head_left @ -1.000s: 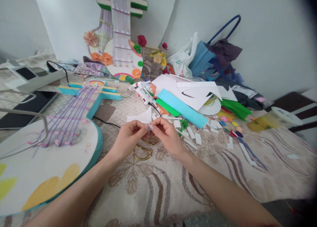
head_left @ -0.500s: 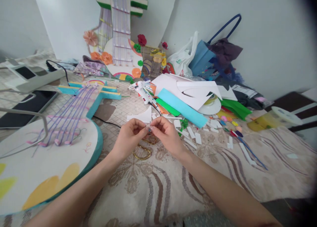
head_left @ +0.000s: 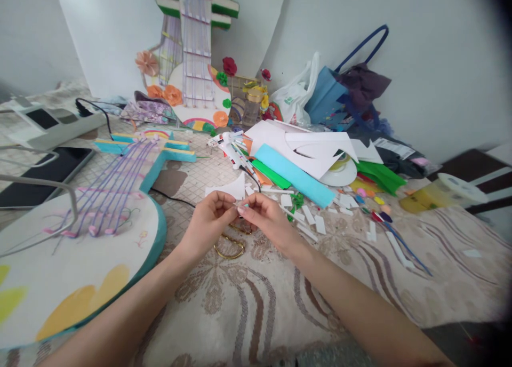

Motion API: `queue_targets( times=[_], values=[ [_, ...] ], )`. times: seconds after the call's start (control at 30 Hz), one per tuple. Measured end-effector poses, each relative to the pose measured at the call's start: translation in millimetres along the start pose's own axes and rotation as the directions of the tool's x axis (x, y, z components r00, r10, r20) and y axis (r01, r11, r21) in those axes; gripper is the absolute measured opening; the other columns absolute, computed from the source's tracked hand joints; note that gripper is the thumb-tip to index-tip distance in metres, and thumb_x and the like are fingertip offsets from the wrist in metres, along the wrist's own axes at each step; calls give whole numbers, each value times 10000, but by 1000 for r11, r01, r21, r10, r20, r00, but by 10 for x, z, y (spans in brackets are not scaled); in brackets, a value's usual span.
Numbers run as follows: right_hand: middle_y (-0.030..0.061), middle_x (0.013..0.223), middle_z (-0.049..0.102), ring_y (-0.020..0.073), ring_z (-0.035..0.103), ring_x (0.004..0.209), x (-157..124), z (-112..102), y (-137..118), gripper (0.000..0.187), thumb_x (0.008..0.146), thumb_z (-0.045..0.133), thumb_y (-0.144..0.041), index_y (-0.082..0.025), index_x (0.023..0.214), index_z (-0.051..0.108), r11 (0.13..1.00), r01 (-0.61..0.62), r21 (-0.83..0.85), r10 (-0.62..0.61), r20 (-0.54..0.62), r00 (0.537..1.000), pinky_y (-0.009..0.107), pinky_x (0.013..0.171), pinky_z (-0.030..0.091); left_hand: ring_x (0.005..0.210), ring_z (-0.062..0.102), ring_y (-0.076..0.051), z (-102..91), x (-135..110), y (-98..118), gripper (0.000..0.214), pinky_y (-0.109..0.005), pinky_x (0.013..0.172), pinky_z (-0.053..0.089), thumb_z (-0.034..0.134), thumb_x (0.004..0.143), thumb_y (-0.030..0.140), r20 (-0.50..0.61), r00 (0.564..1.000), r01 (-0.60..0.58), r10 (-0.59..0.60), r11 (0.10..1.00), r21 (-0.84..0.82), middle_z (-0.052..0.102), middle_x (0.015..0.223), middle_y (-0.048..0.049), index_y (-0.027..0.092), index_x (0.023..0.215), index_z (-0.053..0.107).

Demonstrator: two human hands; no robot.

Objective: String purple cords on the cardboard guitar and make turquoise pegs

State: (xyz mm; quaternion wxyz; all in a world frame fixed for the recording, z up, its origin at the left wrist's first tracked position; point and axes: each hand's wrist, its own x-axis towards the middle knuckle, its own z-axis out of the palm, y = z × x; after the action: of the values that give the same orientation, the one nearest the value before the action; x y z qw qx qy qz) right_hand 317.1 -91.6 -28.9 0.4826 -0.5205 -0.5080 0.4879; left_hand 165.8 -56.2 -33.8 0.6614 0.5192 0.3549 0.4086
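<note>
My left hand and my right hand meet above the tablecloth, thumbs and fingertips pinched close together. Between them is something tiny, too small to name and mostly hidden by the fingers. Just below lie gold-handled scissors, their blades out of sight under my hands. To the left rests a cardboard guitar with purple strings and a light blue edge. Behind my hands sits a white paper scrap.
A white glue gun lies beyond my hands, beside white sheets and a light blue paper strip. Paper bits scatter to the right. Another decorated guitar stands at the back. A tablet lies at left.
My right hand's fingers have shifted slightly against the left fingertips, its thumb moving a little left. The left hand stays nearly in place, and the objects on the table have not moved.
</note>
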Motion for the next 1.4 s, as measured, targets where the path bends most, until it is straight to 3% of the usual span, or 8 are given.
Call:
queue_targets(
  times=[0.2,0.43,0.7,0.87,1.17,1.4],
  values=[
    [-48,612,464,79,409,527,-20,-4,15,276,799,645,-427,-185,722,538,995,82,-58,-84,-39,996,213,478,323,653,627,-133,16,-15,6,243,-270,658,508,696,740,276,24,999,-44,44,998,35,632,706,0,158,867,526],
    [-30,628,574,89,517,511,11,-70,54,284,820,609,-459,-178,792,583,1000,2,16,-3,59,998,218,488,414,640,631,-137,-16,-1,19,261,-271,634,510,700,741,287,6,999,-38,38,997,71,631,692,6,161,878,516],
    [-46,593,529,84,512,503,-26,-31,32,221,837,588,-383,-186,747,548,1000,9,-29,-9,-12,1000,208,473,393,716,652,-150,-9,-6,30,262,-297,693,540,683,766,328,67,998,2,-6,998,59,652,798,-28,147,889,538],
    [-49,584,515,87,503,492,-46,14,-22,210,816,598,-363,-191,716,531,999,10,-41,-11,-22,1000,211,463,389,662,645,-148,-39,1,12,275,-293,665,529,688,758,274,114,993,-24,18,999,47,628,705,6,153,946,528],
    [-47,592,532,90,497,498,-10,-35,60,198,827,589,-360,-194,736,534,999,32,-13,-33,-64,997,207,466,372,673,626,-114,-17,-1,87,314,-261,700,492,656,796,410,61,989,141,-136,986,-86,651,815,-19,139,915,551],
    [-44,606,535,82,481,497,5,-50,85,181,836,584,-330,-187,735,538,998,52,17,-51,-73,996,205,466,365,667,601,-113,-20,9,103,308,-241,662,465,640,801,414,28,986,165,-165,986,-7,635,750,-15,128,886,567]
  ],
)
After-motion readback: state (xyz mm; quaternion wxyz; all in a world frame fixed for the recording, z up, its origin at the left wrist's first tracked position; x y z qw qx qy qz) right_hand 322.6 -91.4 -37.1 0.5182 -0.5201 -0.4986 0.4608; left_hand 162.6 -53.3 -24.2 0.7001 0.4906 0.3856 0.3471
